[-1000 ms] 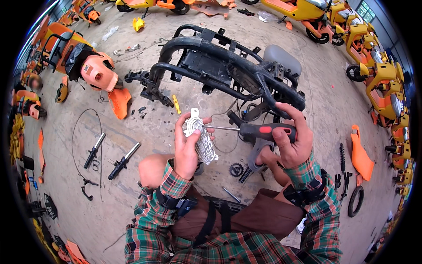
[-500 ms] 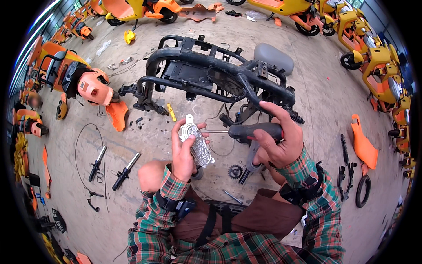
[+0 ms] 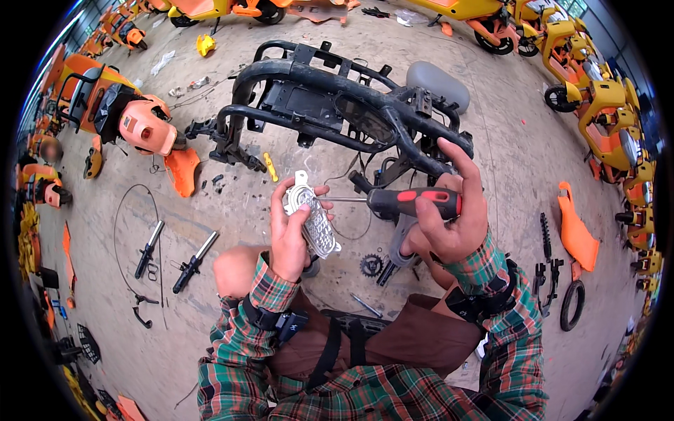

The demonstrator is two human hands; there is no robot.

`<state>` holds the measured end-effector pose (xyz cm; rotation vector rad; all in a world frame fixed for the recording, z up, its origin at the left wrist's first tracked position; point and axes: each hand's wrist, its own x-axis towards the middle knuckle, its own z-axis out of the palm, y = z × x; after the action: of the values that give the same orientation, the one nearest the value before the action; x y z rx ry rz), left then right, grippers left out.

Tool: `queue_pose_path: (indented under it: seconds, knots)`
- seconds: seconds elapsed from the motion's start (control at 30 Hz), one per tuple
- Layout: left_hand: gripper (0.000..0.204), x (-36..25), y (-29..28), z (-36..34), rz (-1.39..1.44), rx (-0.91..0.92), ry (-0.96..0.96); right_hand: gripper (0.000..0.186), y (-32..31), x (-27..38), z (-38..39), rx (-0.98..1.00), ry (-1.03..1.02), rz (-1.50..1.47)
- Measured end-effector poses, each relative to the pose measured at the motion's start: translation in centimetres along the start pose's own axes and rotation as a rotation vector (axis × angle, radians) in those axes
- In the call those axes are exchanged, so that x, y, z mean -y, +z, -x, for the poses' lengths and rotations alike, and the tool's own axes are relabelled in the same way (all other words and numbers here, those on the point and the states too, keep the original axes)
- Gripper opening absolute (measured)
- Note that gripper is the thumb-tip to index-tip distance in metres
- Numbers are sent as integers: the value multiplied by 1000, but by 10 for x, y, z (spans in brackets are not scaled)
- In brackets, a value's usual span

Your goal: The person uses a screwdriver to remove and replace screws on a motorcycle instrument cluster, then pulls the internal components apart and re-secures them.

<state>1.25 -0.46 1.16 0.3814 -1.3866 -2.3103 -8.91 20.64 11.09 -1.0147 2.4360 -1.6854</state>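
Your left hand (image 3: 286, 242) is curled around a clear and silver oval lamp unit (image 3: 318, 228), thumb on its patterned face and fingers behind; it is held up above your lap, tilted, its mounting tab at the top. The grip probably steadies it against sideways pressure. Your right hand (image 3: 456, 221) is partly closed on a black-and-red-handled screwdriver (image 3: 393, 203), thumb below the handle, index finger raised off it. The shaft lies almost level, perhaps to bring the tip square to the lamp's edge; whether they touch, you cannot tell here. Your left fingertips lie close to that tip, so they stand in its way.

Beyond your hands, a bare black tubular metal frame (image 3: 344, 84) fills the floor ahead, with a grey rounded cushion (image 3: 439, 86) behind its right end. A small yellow plastic piece (image 3: 270, 167) lies between frame and lamp. Two black-and-silver metal tubes lie to your left; a curved orange plastic panel (image 3: 578, 235) lies to your right.
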Motion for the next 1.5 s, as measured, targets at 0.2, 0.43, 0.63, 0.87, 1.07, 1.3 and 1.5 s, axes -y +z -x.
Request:
queue_pose_path:
  seconds: [0.2,0.43,0.63,0.87,1.07,1.3,1.5]
  knots:
    - [47,-4,-6,0,29,-27,13,74,5,-4,-2,65,-149,19]
    - [48,-3,-11,1,67,-43,4,72,17,0,-3,8,-60,-86]
    - [48,1,-8,1,9,-19,7,78,10,-1,-2,-7,-12,-162]
    - [47,6,3,-2,-10,15,-16,76,-3,-7,-4,-25,-178,59]
    - [48,5,3,-1,-6,13,-17,83,-13,4,-1,100,173,-87]
    - [46,7,0,-3,-31,-12,10,77,1,-10,-6,-42,-178,37]
    - [47,4,-11,2,7,-20,-14,70,11,-7,-10,-26,-230,-16]
